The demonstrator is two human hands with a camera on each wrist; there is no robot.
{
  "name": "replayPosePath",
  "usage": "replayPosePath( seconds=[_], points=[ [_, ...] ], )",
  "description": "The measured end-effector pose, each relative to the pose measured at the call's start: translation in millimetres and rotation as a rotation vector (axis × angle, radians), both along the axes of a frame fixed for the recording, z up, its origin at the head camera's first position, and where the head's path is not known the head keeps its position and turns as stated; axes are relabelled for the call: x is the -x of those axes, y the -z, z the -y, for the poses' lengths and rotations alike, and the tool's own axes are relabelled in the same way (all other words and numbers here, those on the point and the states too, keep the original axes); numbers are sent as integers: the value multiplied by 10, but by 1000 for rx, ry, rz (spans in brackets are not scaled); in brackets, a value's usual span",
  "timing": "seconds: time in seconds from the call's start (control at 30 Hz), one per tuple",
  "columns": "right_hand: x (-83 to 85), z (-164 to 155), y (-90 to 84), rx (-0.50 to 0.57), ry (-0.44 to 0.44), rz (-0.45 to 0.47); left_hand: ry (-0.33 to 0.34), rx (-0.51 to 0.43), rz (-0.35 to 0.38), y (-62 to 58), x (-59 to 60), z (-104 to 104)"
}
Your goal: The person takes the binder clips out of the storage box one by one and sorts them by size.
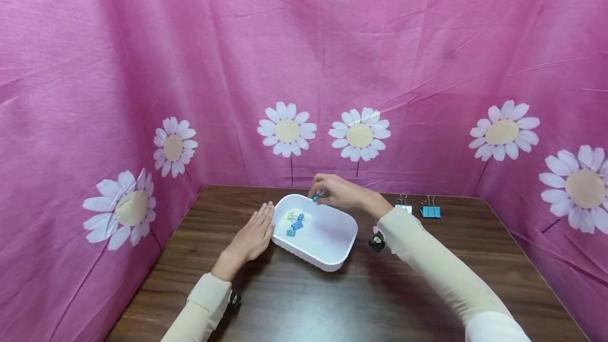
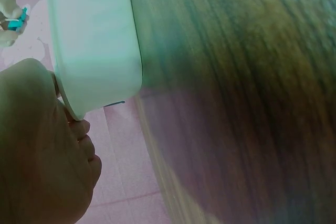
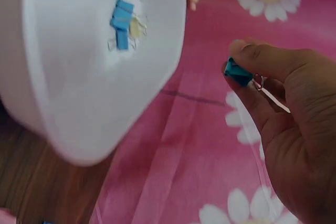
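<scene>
A: At centre frame of the head view, a white tray [image 1: 328,257] is seen on the dark wood bench [image 1: 304,300]. The left hand [image 1: 252,236] lies with fingers straight and together, pressed flat against the tray's left wall. The right hand [image 1: 334,191] is held over the tray's far rim, a small teal binder clip [image 3: 239,72] pinched between thumb and fingertips.

B: Contents of the tray?

A: A small cluster of clips [image 1: 295,220] is noted on the tray floor, blue and pale yellow, toward the left end. Further clips are left on the bench: a white one [image 1: 404,205] and a blue one [image 1: 430,209] at right centre, a dark one [image 1: 377,241] just beside the tray, partly hidden by the right sleeve.

B: How should the step in hand be done well?

A: By judgement only: the pinched clip would best be brought inward past the rim and lowered before release, so that it is not bounced off the wall. The left hand's bracing should be kept, since the tray looks light and is likely to slide on the smooth bench.

B: Any brand, label or writing?

A: None can be read. The tray appears plain; the clips are too small to tell. Only a printed daisy pattern is seen on the pink backdrop [image 1: 142,41].
</scene>
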State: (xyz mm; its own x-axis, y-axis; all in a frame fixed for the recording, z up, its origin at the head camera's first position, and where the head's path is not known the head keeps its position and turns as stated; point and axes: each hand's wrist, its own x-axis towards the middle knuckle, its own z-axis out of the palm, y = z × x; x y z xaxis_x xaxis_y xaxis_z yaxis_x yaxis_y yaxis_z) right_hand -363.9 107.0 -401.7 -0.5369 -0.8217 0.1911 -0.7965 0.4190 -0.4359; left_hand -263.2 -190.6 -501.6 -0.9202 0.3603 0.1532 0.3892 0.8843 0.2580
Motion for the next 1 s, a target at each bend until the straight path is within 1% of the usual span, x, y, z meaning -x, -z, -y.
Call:
replayPosePath(
  seconds=[0.1,0.17,0.43,0.53,0.7,0.8,1.0],
  points=[
    [14,-176,-24,66,52,27,-4,-5,-2,4,-2,0],
    [24,-291,-30,105,72,23,-4,-5,-1,8,-3,1],
    [-5,-704,-4,213,98,-88,1,-3,-4,6,-12,6],
    [-27,-857,16,225,130,-100,6,-4,-4,-1,-12,4],
    [-70,-1106,73,220,220,-120,6,-10,-1,5,-10,1],
    [-97,-1253,134,224,270,-134,4,-13,0,16,-8,2],
    [-161,-1537,294,240,366,-111,1,-21,5,30,1,10]
  ],
)
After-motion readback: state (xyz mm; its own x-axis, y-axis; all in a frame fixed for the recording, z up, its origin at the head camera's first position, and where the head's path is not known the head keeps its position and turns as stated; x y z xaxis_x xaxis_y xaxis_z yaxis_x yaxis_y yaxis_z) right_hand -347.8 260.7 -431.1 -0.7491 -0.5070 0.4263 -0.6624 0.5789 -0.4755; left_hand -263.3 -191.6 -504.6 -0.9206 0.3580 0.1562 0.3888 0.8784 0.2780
